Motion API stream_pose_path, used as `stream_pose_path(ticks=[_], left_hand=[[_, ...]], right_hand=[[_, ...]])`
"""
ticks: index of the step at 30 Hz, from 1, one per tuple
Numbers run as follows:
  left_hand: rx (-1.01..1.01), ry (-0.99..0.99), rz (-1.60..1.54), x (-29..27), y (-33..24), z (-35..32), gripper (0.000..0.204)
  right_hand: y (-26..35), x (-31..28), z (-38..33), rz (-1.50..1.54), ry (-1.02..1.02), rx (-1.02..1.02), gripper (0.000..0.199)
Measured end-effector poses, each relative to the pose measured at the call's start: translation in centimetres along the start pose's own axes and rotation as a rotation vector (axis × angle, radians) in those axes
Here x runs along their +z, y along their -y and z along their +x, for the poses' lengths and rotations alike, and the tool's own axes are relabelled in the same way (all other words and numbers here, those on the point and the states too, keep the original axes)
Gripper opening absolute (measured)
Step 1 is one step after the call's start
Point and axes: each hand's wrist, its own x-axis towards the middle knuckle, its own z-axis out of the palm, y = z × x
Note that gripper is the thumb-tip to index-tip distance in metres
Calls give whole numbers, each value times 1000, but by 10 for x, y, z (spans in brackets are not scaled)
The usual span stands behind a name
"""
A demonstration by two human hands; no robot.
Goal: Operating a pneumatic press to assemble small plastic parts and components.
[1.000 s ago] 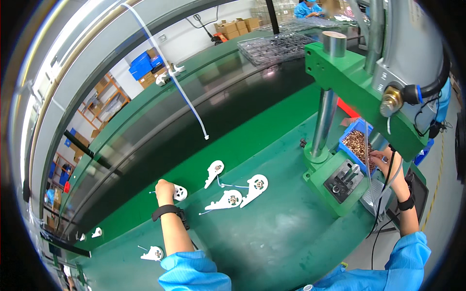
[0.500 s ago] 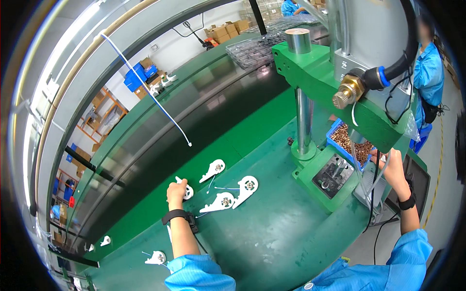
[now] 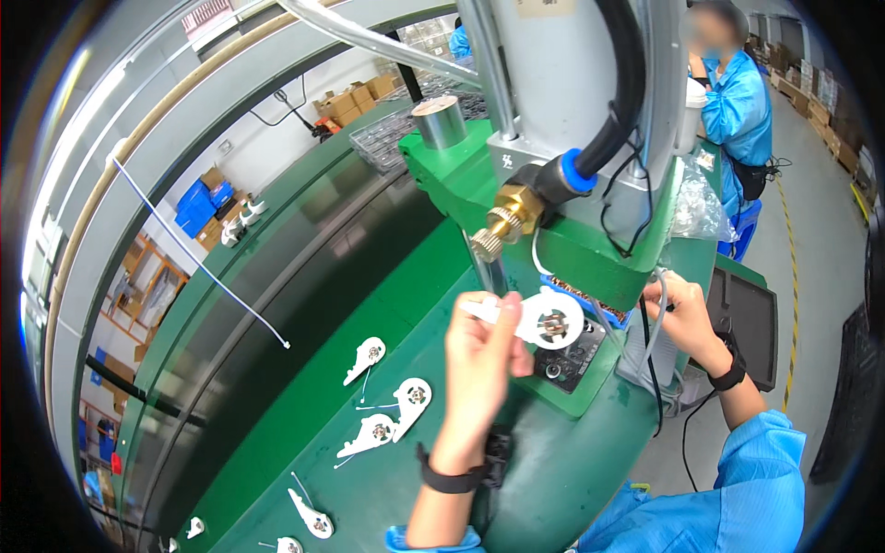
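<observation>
My left hand (image 3: 481, 364) grips the narrow end of a white plastic part (image 3: 551, 318) and holds it up in front of the press. The part's round end carries a dark hub with metal in its middle. My right hand (image 3: 680, 318) is right of the press, beside a blue bin (image 3: 621, 321) of small copper-coloured pieces. Its fingers are bent together partly behind a grey tube, and what they hold, if anything, is hidden. More white parts (image 3: 376, 433) with thin wire leads lie on the green bench at left.
The press has a green head (image 3: 442, 175), a brass fitting (image 3: 505, 221) and a black hose (image 3: 631, 83) hanging over the work. Cables dangle between the press and my right hand. A white-and-blue cord (image 3: 207, 267) hangs at left. Another person in blue (image 3: 742, 111) is at far right.
My left hand has picked a white part off the bench and brought it right, up to the press. My right hand has drawn back slightly from the bin. The view has swung right.
</observation>
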Motion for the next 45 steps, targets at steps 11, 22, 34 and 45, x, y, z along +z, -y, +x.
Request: stream_pose_path(ticks=[11, 22, 34, 45], left_hand=[[37, -93, -48, 18, 44, -1, 14], [-10, -189, -128, 25, 51, -4, 18], [-58, -155, -155, 17, 50, -5, 17], [-52, -159, -204, 18, 54, -8, 15]], right_hand=[[-7, -6, -10, 0, 2, 66, 12], [0, 22, -20, 382, -163, 174, 10], [2, 34, -22, 614, -147, 315, 14], [18, 14, 12, 755, 149, 217, 17]])
